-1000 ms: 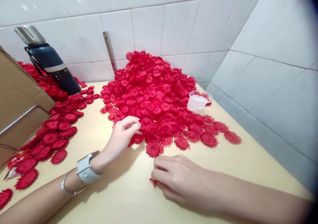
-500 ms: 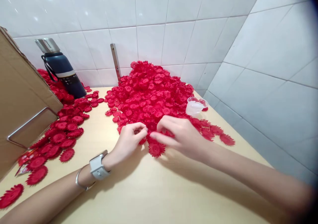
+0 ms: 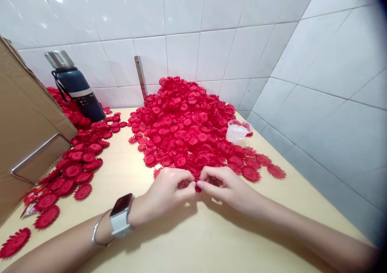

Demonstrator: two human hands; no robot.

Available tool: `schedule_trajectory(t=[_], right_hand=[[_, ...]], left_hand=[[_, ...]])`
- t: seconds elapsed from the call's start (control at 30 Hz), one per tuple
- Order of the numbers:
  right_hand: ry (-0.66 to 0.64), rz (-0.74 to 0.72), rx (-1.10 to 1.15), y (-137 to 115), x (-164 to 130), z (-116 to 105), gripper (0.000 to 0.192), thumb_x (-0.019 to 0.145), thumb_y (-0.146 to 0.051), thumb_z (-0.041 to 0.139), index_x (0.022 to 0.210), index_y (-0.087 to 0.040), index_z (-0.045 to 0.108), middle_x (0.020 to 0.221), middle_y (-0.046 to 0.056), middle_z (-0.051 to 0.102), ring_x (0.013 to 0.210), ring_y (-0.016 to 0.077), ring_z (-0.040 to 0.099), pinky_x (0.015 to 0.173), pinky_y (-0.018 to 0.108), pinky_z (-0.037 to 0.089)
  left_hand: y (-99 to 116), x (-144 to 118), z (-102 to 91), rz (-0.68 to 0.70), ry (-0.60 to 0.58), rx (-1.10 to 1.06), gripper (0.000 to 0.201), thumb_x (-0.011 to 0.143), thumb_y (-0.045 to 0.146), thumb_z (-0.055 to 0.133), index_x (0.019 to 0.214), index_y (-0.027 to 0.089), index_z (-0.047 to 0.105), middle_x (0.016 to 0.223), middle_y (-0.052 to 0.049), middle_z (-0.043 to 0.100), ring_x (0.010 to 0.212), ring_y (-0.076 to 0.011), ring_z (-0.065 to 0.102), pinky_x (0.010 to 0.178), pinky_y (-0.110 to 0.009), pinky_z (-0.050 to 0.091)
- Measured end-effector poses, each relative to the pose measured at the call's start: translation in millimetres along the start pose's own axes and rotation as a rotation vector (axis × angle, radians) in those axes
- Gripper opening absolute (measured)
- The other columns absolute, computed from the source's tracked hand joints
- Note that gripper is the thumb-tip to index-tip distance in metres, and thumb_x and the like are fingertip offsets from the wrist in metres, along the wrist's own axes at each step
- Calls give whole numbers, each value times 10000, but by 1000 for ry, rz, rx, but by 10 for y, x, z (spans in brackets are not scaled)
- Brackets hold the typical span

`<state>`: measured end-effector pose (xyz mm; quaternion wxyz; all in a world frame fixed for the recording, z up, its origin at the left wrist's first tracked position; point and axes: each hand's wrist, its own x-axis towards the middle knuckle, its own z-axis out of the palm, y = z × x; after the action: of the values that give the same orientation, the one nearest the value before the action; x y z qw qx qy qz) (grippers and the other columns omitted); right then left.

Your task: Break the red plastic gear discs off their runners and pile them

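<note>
A large heap of red, round pieces with toothed, petal-like edges point(image 3: 181, 123) lies on the table against the wall. At its front edge my left hand point(image 3: 172, 188), wearing a watch point(image 3: 121, 216) and a bangle, is closed in a pinch. My right hand point(image 3: 226, 186) pinches too, its fingertips nearly meeting those of the left. A little red shows between and under the fingertips, but I cannot tell whether it is a held piece or part of the heap behind.
A clear plastic cup point(image 3: 237, 132) stands at the heap's right side. On the left are a dark blue bottle point(image 3: 80, 91), a trail of more red pieces point(image 3: 72, 170), a cardboard box point(image 3: 27, 123) with a metal wire frame point(image 3: 36, 156), and a small wrapper point(image 3: 29, 209). Tiled walls enclose the back and right.
Both hands have come nearer to me and to the right, away from the heap. My right fingers have closed from a looser, spread shape, and the two hands' fingertips have come together.
</note>
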<state>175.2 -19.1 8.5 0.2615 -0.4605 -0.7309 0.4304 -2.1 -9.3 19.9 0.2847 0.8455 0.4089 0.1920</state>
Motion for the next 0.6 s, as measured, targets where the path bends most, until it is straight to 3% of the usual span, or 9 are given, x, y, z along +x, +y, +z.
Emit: schedule_trajectory(t=[0.33,0.6], right_hand=[[239,-60,149,172,-100,183,173,713,-159,493,540,-162,485,494,-38,457,448,77,372,426,199,283],[313,-116,187,195,-141,196,195,713,-167,478,518,-171,465,457,-45,424,407,72,350,399,203,270]], left_hand=[[26,37,55,-61,136,217,198,685,119,469,493,133,516,467,22,482,455,-81,402,461,-191,288],[26,100,71,89,223,538,218,683,140,463,468,152,497,445,-1,509,424,-103,396,421,-223,218]])
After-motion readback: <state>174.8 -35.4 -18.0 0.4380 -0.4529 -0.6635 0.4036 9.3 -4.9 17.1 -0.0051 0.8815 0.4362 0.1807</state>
